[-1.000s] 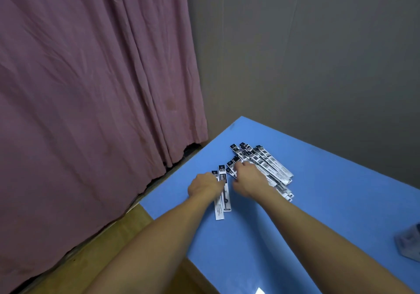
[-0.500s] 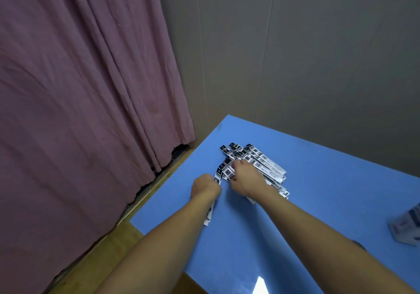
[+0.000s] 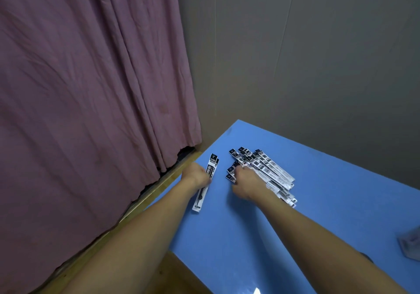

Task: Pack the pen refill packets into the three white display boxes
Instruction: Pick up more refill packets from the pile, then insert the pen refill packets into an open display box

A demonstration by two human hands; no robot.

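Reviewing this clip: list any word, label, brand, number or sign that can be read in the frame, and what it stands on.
None can be read.
Packets held in the left hand: black-and-white print, too blurred to read.
Pile of packets under the right hand: barcode-like stripes and print, too small to read.
Object at the right edge: blurred, no text discernible.

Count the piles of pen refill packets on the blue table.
2: a small stack of black-and-white packets gripped by the left hand, and a bigger heap under the right hand. Some lie hidden.

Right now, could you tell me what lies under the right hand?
The right hand rests on the pile of refill packets on the blue table. Packets directly beneath the palm are covered.
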